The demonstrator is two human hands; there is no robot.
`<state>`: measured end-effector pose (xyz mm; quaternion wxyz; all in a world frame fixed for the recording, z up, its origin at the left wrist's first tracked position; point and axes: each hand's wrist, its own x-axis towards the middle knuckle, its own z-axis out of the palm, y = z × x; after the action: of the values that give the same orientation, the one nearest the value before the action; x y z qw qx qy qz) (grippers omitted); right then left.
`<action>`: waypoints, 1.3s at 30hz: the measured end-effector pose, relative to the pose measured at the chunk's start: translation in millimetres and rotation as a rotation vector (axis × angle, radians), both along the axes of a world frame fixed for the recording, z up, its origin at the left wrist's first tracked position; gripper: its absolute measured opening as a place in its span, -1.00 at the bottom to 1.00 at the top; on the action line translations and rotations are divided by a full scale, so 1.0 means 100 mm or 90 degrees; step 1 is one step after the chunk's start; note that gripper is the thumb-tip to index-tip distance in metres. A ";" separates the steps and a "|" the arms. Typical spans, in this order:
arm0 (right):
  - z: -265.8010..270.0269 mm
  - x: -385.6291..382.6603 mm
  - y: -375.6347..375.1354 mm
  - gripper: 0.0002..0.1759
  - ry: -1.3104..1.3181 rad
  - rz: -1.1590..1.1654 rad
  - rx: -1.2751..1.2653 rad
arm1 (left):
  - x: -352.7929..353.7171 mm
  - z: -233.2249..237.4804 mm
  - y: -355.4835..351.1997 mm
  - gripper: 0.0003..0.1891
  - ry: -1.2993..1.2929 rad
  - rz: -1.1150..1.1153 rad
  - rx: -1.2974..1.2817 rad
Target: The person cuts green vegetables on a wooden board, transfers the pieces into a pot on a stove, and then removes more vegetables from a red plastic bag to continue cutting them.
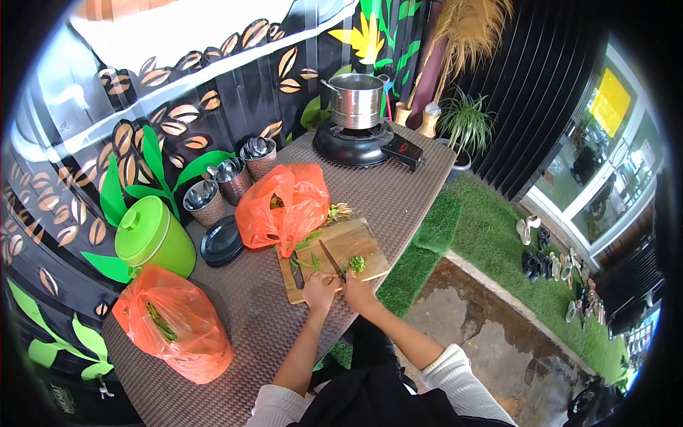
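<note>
Board [366,242], stove [348,151], bags [199,345] on seemingly woven table [260,313]

Cutting board [359,240] on table [260,317]; stove [347,151] behind, pot [357,105] atop.

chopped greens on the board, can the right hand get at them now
Probably yes: the chopped greens lie on the cutting board just beyond the right hand, with nothing seen between them. That hand seems to grip the knife, so it may need freeing first.

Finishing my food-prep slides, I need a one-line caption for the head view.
Right hand holding a knife, left hand close by, beside chopped greens on a wooden cutting board.
</note>
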<state>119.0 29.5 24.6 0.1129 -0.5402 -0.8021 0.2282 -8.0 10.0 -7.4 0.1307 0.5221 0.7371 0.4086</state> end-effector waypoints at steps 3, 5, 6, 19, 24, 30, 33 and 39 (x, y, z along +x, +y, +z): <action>0.02 -0.11 -0.12 -0.74 -0.041 -0.079 -0.058 | -0.01 0.03 0.03 -0.86 -0.031 0.015 -0.037; 0.03 -0.15 -0.08 -0.74 -0.074 -0.072 -0.056 | 0.00 0.17 0.04 -0.84 -0.116 0.044 -0.139; 0.00 -0.15 -0.03 -0.74 -0.074 -0.074 -0.059 | 0.01 0.19 0.07 -0.84 -0.116 0.042 -0.141; -0.01 -0.07 -0.10 -0.82 -0.113 -0.045 0.011 | 0.00 0.01 0.09 -0.83 -0.125 0.015 -0.084; 0.08 0.05 0.03 -0.79 -0.075 -0.043 0.021 | 0.06 0.12 0.00 -0.85 -0.091 0.007 -0.038; 0.01 0.14 -0.04 -0.67 -0.012 -0.094 0.035 | 0.16 -0.03 0.04 -0.90 0.075 -0.091 0.108; 0.01 0.13 -0.17 -0.62 0.034 -0.111 -0.004 | 0.12 0.08 0.03 -0.89 -0.089 -0.180 0.147; 0.03 0.11 -0.31 -0.63 0.076 -0.116 -0.045 | -0.30 0.33 0.13 -0.83 0.100 -0.055 0.133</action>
<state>130.0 -1.6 27.4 0.1618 -0.6002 -0.7327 0.2771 -37.8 22.5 25.8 0.0350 0.5945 0.6752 0.4353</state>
